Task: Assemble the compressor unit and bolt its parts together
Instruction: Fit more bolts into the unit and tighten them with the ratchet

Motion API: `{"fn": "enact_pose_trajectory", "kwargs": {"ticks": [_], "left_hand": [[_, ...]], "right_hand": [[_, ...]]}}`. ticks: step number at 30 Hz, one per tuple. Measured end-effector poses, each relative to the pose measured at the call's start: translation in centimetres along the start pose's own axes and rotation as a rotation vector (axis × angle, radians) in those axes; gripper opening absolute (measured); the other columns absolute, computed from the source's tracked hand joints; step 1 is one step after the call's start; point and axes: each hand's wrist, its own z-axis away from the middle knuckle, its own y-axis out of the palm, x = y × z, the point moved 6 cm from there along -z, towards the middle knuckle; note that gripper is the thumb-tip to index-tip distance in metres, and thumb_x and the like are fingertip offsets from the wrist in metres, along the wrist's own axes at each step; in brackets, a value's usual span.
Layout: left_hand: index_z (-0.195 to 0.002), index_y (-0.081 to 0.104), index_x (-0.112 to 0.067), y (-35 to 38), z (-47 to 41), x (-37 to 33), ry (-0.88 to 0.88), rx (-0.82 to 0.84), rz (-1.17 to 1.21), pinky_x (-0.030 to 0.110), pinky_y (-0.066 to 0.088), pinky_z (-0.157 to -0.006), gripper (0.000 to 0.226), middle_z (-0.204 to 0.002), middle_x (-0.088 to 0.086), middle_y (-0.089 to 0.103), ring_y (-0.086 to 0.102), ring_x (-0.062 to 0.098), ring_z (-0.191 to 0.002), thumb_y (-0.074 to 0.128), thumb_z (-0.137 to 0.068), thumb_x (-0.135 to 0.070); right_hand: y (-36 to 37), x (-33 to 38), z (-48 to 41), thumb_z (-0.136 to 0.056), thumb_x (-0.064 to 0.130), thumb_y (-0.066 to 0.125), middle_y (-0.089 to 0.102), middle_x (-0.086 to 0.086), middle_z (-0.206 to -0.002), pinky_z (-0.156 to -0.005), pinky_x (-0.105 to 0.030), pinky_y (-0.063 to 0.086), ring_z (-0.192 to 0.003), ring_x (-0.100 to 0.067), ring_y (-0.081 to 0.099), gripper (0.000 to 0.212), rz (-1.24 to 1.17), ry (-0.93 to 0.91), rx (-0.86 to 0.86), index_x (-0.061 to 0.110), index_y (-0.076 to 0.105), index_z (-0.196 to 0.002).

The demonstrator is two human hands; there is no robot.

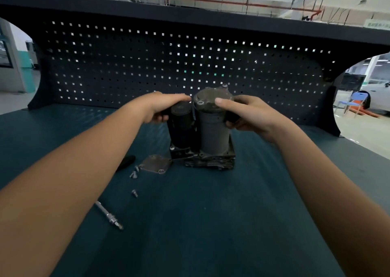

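The compressor unit (pixel 212 135) stands upright on the teal bench top, a grey cylinder beside a black motor cylinder (pixel 182 129) on a finned base. My left hand (pixel 162 105) grips the top of the black motor. My right hand (pixel 242 113) holds the grey cylinder near its cap, thumb resting on the lid. A flat metal cover plate (pixel 155 163) lies left of the base. Three loose bolts (pixel 133 174) lie near the plate. A socket extension bar (pixel 108 215) lies nearer to me on the left.
A dark perforated back panel (pixel 147 65) rises behind the bench, with a shelf above it. A black tool handle (pixel 126 160) shows partly under my left forearm. The bench's right edge (pixel 358 148) drops off to the workshop floor.
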Motion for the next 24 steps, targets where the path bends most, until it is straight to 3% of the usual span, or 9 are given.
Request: {"fn": "enact_pose_trajectory", "kwargs": {"ticks": [3,5,7,9,11,13,18,21,24], "left_hand": [[-0.061,0.053,-0.021,0.0,-1.0,-0.3,-0.020,0.046,-0.031,0.009,0.027,-0.033,0.039,-0.033,-0.009,0.043,0.036,0.003,-0.026,0.062,-0.076,-0.057],[-0.061,0.051,-0.021,-0.1,-1.3,-0.2,-0.032,0.081,-0.051,0.008,0.025,-0.032,0.040,-0.032,-0.009,0.041,0.035,0.002,-0.026,0.057,-0.080,-0.056],[-0.061,0.050,-0.022,-0.1,-1.7,-0.1,-0.043,0.110,-0.067,0.008,0.024,-0.031,0.041,-0.032,-0.010,0.039,0.033,0.001,-0.025,0.053,-0.082,-0.057],[-0.059,0.049,-0.023,-0.1,-2.0,0.0,-0.050,0.118,-0.069,0.008,0.022,-0.031,0.042,-0.032,-0.010,0.037,0.032,0.001,-0.025,0.051,-0.083,-0.057],[-0.058,0.048,-0.024,-0.2,-2.3,0.1,-0.048,0.111,-0.060,0.008,0.021,-0.031,0.042,-0.032,-0.011,0.036,0.031,0.001,-0.026,0.051,-0.083,-0.058],[-0.057,0.048,-0.024,-0.2,-2.7,0.1,-0.043,0.086,-0.043,0.008,0.020,-0.032,0.042,-0.034,-0.011,0.038,0.029,0.002,-0.026,0.054,-0.081,-0.059],[-0.050,0.049,-0.023,-0.6,-3.5,0.5,-0.050,0.067,-0.055,0.008,0.020,-0.034,0.047,-0.037,-0.010,0.040,0.029,0.004,-0.028,0.054,-0.076,-0.062],[-0.051,0.051,-0.023,-0.8,-3.7,1.2,-0.081,0.087,-0.059,0.009,0.021,-0.034,0.047,-0.037,-0.009,0.043,0.030,0.004,-0.028,0.050,-0.078,-0.062],[-0.056,0.052,-0.024,-0.9,-4.1,1.8,-0.095,0.052,-0.045,0.010,0.025,-0.034,0.045,-0.038,-0.008,0.045,0.035,0.005,-0.028,0.050,-0.076,-0.064]], "right_hand": [[-0.2,-0.1,-0.8,-0.069,0.046,0.075,0.067,0.015,-0.071,-0.057,-0.014,0.048,-0.065,0.002,0.062,0.022,-0.031,-0.141,-0.132,0.027,0.070,-0.081],[-0.3,-0.1,-1.1,-0.067,0.054,0.072,0.068,0.016,-0.070,-0.063,-0.011,0.046,-0.071,0.005,0.060,0.029,0.055,-0.229,-0.260,0.028,0.073,-0.079],[0.0,-0.1,-1.5,-0.070,0.057,0.068,0.063,0.012,-0.062,-0.054,-0.008,0.037,-0.059,0.007,0.052,0.035,0.132,-0.300,-0.350,0.023,0.072,-0.078],[1.0,-0.8,-2.3,-0.078,0.053,0.064,0.066,0.012,-0.081,-0.065,-0.007,0.040,-0.073,0.009,0.054,0.033,0.050,-0.287,-0.345,0.024,0.068,-0.093],[2.2,-2.1,-3.3,-0.083,0.050,0.058,0.061,0.007,-0.115,-0.088,-0.019,0.043,-0.104,-0.002,0.054,0.049,-0.143,-0.186,-0.301,0.021,0.055,-0.122],[2.8,-3.0,-4.2,-0.087,0.051,0.053,0.054,0.006,-0.124,-0.092,-0.022,0.041,-0.111,-0.007,0.051,0.056,-0.248,-0.134,-0.317,0.022,0.043,-0.134],[4.0,-3.2,-5.7,-0.087,0.056,0.047,0.056,0.025,-0.085,-0.059,-0.004,0.040,-0.075,0.015,0.052,0.026,-0.387,-0.068,-0.378,0.036,0.055,-0.102],[4.6,-3.0,-6.1,-0.084,0.061,0.049,0.054,0.020,-0.075,-0.061,-0.017,0.044,-0.071,0.006,0.051,0.030,-0.414,-0.015,-0.409,0.033,0.051,-0.074],[4.5,-3.0,-6.3,-0.083,0.060,0.051,0.051,0.009,-0.095,-0.077,-0.037,0.049,-0.085,0.003,0.046,0.049,-0.426,0.003,-0.455,0.012,0.046,-0.093]]}}
